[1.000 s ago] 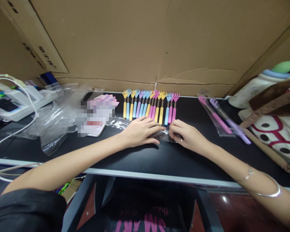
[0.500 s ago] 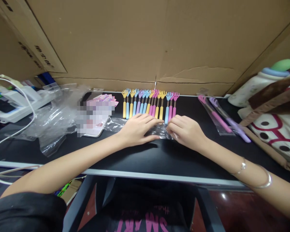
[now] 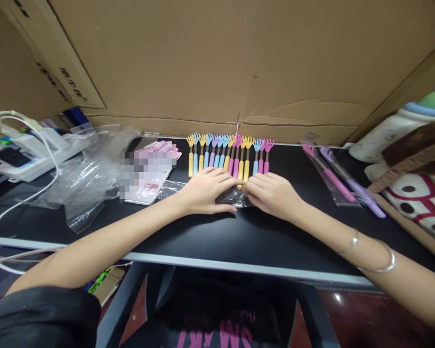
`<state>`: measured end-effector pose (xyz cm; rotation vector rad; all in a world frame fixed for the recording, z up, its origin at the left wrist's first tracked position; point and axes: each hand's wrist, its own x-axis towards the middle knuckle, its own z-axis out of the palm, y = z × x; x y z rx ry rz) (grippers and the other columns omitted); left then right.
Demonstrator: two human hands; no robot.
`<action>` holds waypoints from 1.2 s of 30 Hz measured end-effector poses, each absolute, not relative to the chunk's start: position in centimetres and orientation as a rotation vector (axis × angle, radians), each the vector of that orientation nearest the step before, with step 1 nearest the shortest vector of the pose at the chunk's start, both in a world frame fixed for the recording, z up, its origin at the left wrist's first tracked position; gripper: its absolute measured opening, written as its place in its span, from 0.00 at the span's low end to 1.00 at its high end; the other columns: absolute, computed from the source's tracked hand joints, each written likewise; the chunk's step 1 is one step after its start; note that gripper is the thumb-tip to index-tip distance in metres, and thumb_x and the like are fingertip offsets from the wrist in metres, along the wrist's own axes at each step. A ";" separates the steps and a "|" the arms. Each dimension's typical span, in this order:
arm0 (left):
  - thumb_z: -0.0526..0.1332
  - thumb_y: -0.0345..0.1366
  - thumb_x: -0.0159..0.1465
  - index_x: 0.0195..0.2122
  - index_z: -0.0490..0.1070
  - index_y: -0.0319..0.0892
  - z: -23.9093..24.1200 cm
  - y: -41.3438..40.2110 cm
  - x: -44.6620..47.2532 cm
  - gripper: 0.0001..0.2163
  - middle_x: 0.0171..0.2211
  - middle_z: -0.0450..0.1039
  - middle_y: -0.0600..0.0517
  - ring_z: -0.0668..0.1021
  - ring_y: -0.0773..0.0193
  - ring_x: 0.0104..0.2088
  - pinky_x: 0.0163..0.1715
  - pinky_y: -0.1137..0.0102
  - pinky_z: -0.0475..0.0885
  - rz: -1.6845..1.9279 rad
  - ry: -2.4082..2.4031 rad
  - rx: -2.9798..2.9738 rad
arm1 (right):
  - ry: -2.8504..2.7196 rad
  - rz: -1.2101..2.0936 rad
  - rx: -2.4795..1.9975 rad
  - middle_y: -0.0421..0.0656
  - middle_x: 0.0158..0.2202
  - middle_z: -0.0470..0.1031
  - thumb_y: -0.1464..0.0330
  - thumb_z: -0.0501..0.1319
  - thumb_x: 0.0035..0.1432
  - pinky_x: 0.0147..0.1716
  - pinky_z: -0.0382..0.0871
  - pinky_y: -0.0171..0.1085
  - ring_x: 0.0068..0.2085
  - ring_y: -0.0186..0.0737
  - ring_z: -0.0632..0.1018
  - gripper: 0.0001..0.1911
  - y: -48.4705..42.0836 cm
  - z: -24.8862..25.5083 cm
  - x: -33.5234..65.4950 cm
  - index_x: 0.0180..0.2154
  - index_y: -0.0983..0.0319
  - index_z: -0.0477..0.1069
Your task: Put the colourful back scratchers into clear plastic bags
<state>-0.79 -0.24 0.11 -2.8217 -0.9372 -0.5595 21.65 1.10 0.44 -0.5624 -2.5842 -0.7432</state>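
Note:
A row of several small hand-shaped back scratchers (image 3: 228, 157) with yellow, blue, purple and pink handles lies on the black table (image 3: 275, 237) against the cardboard wall. Just in front of the row, my left hand (image 3: 206, 191) lies flat, fingers stretched, pressing on a clear plastic bag (image 3: 235, 197). My right hand (image 3: 271, 193) meets it from the right, its fingers curled onto the same bag. Most of the bag is hidden under both hands.
Two bagged scratchers (image 3: 333, 176), pink and purple, lie at the right. Crumpled clear bags (image 3: 83, 179) and a blurred pink card stack (image 3: 147, 171) sit at the left, with a white device and cable (image 3: 25, 150). A patterned bag (image 3: 420, 193) and bottle (image 3: 395, 128) crowd the right edge.
My right hand has slid left along the clear bag until it meets my left hand. The bag has bunched up between them. The left hand has hardly moved.

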 end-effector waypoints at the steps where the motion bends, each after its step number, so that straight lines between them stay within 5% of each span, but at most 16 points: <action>1: 0.56 0.56 0.61 0.53 0.65 0.41 0.1 -0.3 -0.8 0.27 0.47 0.72 0.48 0.70 0.57 0.51 0.50 0.64 0.62 -0.559 -0.937 -2.825 | -2.587 -0.712 -0.582 0.41 0.26 0.71 0.71 0.52 0.63 0.29 0.55 0.35 0.29 0.36 0.67 0.10 1.1 0.4 21.8 0.30 0.62 0.68; 15: 0.55 0.51 0.63 0.51 0.66 0.43 -0.1 -0.8 -0.4 0.21 0.43 0.73 0.49 0.72 0.58 0.47 0.46 0.65 0.64 -0.564 -0.951 -2.837 | -2.632 -0.526 -0.678 0.42 0.29 0.72 0.69 0.54 0.63 0.29 0.57 0.35 0.32 0.36 0.69 0.08 0.6 0.5 22.2 0.32 0.63 0.68; 23: 0.54 0.53 0.63 0.52 0.65 0.41 -0.4 -0.8 -0.2 0.23 0.48 0.71 0.47 0.69 0.56 0.53 0.50 0.63 0.63 -0.573 -0.923 -2.848 | -2.575 -0.610 -0.538 0.42 0.28 0.72 0.71 0.52 0.63 0.29 0.57 0.35 0.31 0.36 0.68 0.10 0.0 0.5 21.7 0.31 0.62 0.69; 36: 0.54 0.55 0.62 0.49 0.67 0.44 0.2 -1.7 0.3 0.22 0.41 0.74 0.51 0.73 0.59 0.44 0.41 0.66 0.65 -0.666 -1.091 -2.770 | -2.446 -0.430 -0.545 0.41 0.28 0.73 0.72 0.55 0.61 0.29 0.60 0.36 0.31 0.37 0.69 0.07 0.0 0.7 22.1 0.32 0.61 0.70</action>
